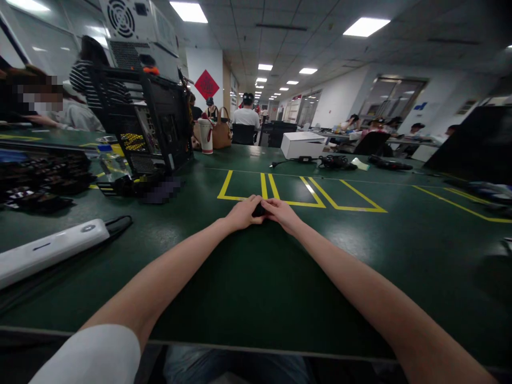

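At the far left of the frame, a heap of dark parts (44, 176) lies on the green table (248, 288); nearer, at the left edge, a long white device (52, 250) lies at a slant with a black cord loop at its end. Just right of the heap stands a clear bottle (112, 162) with a blue cap, beside a black computer case (168, 125) that rises into the upper left, with a light-coloured metal unit (140, 32) above it. Further right, a white cup (206, 137) stands in front of a brown handbag (222, 132).

At the centre of the frame, the left hand (242, 212) curls around a small black object (259, 209), pinching it between thumb and fingers. The object sits between both hands, just on the near side of the yellow lines (263, 185); whether it touches the table I cannot tell. The right hand (280, 212) meets it from the right, its fingertips drawn together and pinching that side.

Right of centre, behind the lines, stands a white box (303, 145), with black cables (338, 162) bunched beside it. A large dark panel (476, 141) leans at the right edge.
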### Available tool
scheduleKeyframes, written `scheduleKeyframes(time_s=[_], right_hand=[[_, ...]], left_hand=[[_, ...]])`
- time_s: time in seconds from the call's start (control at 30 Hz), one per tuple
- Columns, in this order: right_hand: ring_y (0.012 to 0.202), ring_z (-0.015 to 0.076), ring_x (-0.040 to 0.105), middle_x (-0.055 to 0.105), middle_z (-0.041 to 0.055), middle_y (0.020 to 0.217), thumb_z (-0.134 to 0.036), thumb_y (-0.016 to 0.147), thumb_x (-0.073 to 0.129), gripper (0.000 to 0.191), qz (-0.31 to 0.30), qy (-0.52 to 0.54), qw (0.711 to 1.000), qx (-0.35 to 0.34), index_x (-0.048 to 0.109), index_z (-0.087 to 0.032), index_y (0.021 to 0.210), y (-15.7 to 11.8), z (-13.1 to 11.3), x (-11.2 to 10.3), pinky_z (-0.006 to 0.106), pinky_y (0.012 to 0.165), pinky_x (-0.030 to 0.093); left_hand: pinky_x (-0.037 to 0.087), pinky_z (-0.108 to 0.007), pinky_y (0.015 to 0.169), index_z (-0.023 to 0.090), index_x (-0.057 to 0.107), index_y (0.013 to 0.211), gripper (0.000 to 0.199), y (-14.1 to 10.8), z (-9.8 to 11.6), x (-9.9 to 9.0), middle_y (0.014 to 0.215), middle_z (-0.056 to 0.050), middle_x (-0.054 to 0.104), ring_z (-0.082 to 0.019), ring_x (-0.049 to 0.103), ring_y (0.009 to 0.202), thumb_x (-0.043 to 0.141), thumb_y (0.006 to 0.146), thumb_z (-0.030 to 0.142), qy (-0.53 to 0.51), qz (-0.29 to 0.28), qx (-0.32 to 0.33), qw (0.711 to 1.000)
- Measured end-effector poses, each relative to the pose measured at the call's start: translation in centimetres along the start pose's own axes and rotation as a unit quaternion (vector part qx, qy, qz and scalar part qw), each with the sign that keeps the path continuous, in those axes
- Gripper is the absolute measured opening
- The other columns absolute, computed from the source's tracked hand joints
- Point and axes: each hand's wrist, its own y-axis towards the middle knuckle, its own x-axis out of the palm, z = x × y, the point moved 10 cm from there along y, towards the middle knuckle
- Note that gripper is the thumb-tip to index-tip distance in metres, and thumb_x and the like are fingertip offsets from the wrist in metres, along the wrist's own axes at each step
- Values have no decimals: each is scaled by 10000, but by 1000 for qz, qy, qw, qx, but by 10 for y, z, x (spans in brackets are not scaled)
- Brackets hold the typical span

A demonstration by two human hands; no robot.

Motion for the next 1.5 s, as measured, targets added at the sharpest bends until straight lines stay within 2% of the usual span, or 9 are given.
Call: scheduleKeyframes(time_s=[0.1,0.2,0.43,0.63,0.83,1.07,1.27,1.5], right_hand=[[815,127,561,585,40,915,-311,662,612,254,-14,44,999,9,560,-176,871,-3,3,1,287,744,474],[832,134,559,588,40,928,-308,663,608,266,-24,42,999,2,568,-180,892,-11,2,4,295,756,468],[891,147,534,577,31,940,-330,660,599,298,-7,-38,993,-112,546,-173,907,-34,-18,7,324,820,425],[920,130,533,550,13,963,-258,663,601,249,-24,-15,986,-164,516,-192,887,-41,-26,13,330,892,388],[967,156,527,527,50,1071,-238,665,598,366,-35,1,991,-132,495,-190,1013,-39,-19,13,352,898,390],[939,133,539,524,16,1044,-197,619,630,345,-55,11,990,-130,505,-206,941,-45,-23,17,322,884,400],[822,122,540,543,7,914,-348,686,561,255,-4,-39,994,-100,498,-227,901,-43,-19,11,296,732,465],[853,141,539,515,33,1006,-344,701,556,353,-31,-28,994,-100,486,-229,1027,-37,-13,13,314,737,456]], left_hand=[[425,-359,770,164,315,1150,518,-4,4,-3,1080,-96,463,-231,520,916,537,718,344,-9,19,7,1000],[396,-390,840,151,206,1222,666,-11,5,-7,1146,-121,421,-253,482,1001,566,701,359,-18,38,10,999],[365,-396,893,169,266,1167,600,-22,18,-12,1141,-106,410,-242,435,1060,588,688,332,-34,51,52,997],[371,-385,892,170,275,1152,573,-24,16,-12,1118,-97,423,-234,441,1039,583,690,311,-36,61,52,996],[376,-394,882,172,266,1167,583,-24,17,-13,1129,-100,417,-241,440,1037,577,695,314,-34,64,51,996],[376,-399,881,178,278,1154,565,-25,17,-13,1121,-97,420,-244,440,1040,581,693,299,-42,61,47,996],[386,-400,867,177,271,1167,581,-26,18,-14,1132,-104,413,-246,440,1038,581,694,314,-40,63,52,996],[382,-391,881,170,266,1169,601,-25,17,-12,1125,-102,414,-242,439,1039,592,686,315,-30,67,56,996]])
